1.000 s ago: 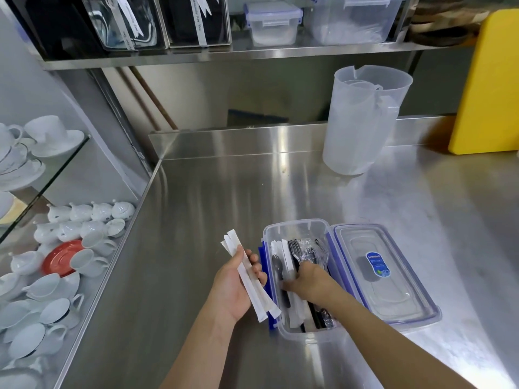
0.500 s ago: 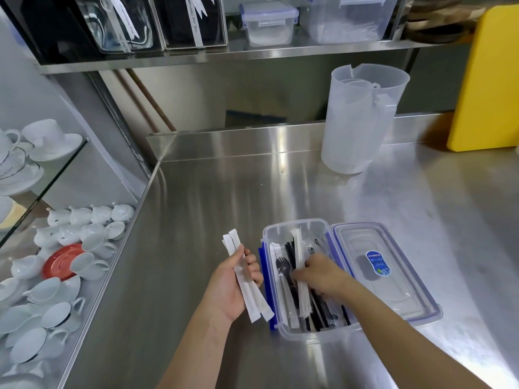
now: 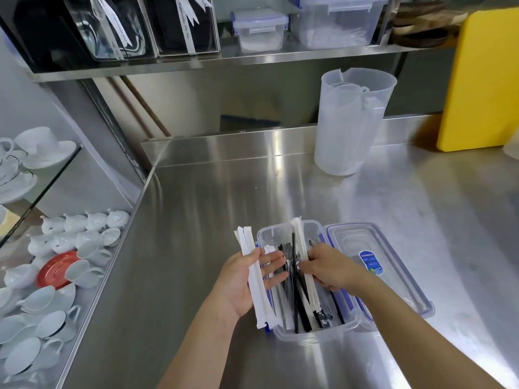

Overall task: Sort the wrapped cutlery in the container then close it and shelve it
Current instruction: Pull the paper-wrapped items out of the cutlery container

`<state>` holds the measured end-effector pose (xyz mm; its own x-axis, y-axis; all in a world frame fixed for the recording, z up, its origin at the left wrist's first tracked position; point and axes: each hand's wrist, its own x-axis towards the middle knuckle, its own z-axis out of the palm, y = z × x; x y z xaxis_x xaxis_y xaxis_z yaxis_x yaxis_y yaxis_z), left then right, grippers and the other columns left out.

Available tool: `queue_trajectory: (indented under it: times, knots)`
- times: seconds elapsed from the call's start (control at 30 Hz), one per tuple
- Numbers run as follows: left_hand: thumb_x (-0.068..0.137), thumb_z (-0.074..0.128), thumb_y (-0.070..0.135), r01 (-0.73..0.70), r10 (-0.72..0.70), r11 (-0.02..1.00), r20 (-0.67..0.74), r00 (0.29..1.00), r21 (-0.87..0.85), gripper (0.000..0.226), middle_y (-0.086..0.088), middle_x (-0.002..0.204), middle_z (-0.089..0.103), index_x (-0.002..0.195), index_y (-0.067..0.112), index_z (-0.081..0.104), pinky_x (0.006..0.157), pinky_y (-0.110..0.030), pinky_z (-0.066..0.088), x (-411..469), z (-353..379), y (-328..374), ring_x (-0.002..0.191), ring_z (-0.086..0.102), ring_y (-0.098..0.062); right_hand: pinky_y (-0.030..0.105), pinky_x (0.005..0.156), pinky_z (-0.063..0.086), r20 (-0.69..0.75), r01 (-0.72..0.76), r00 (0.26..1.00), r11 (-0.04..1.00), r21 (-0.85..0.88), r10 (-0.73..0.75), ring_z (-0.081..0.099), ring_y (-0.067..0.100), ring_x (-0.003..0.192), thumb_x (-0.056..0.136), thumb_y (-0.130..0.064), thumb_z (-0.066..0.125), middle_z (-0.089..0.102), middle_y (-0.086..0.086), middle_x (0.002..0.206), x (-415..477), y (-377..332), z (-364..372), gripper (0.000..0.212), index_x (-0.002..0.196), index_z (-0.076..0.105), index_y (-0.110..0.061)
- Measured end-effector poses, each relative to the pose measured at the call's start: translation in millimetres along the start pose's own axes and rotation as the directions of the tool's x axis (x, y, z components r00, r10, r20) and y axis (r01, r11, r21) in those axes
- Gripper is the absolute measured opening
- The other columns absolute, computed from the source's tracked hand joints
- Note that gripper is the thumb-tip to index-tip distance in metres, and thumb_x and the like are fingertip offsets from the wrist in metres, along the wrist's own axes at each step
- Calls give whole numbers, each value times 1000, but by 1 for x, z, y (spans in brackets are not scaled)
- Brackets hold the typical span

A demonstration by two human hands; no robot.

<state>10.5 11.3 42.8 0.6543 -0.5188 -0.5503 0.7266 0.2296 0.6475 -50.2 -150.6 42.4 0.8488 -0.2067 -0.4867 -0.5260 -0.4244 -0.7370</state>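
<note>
Sorting step in progress, head view only: clear container sits on the steel counter, near centre, lid off and lying flat touching its right side. Left hand hovers at the container's left edge, palm up, thumb pinning a bundle of white paper-wrapped pieces against the palm, other fingers spread loosely. Right hand is over the container's right half, fingers pinched on one long white wrapped piece that runs far-to-near across the box. Loose black cutlery and forks lie mixed in the middle. Judgement: to do this well, lift the wrapped piece clear of the black handles before passing it left, keep the bundle ends aligned, don't let the thumb slip or the stack fans out. Room: counter is open far and left of the box; counter's left edge drops to a glass shelf of white cups, so keep the bundle off that side. Translucent jug stands far right, well apart. Shelf above, far side, already holds other boxes; free slot not clear to see.
</note>
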Motion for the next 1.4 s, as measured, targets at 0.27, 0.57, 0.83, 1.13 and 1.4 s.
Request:
queue_trajectory:
  times: [0.27,0.57,0.83,1.13,1.4]
  knots:
    - [95,51,23,-12,7,998,87,996,60,21,-15,89,71,90,6,62,78,-46,57,3,1,-4,79,69,-27,24,52,36,11,148,989,989,14,-149,44,13,53,86,-17,46,51,12,61,-6,-14,7,22,68,53,-7]
    - [92,54,16,-32,29,995,30,999,92,19,-14,77,71,97,2,64,58,-35,56,7,2,-11,67,70,-24,21,52,38,77,265,961,964,9,-265,45,8,49,91,-37,50,50,-3,56,-9,-29,27,37,64,52,-11]
    - [86,64,23,-64,35,978,-149,988,-196,16,1,57,47,79,15,52,35,-16,40,7,-28,9,40,42,-6,40,91,49,80,332,937,794,-510,-340,55,22,104,90,-19,50,61,7,111,13,19,26,22,106,66,-15]
    - [85,64,16,15,-36,992,-173,984,-123,16,-2,59,49,79,11,51,37,-17,42,6,-33,-3,43,44,-8,37,72,53,-92,171,886,503,-847,-455,62,25,79,54,-20,81,65,9,80,22,31,39,17,66,71,-13]
    - [86,63,15,37,-59,991,-170,984,-126,14,-3,60,50,81,10,52,38,-18,44,4,-37,-7,43,45,-9,39,102,31,23,295,901,573,-764,-433,44,21,111,88,-22,53,54,4,116,24,35,50,23,106,66,-15]
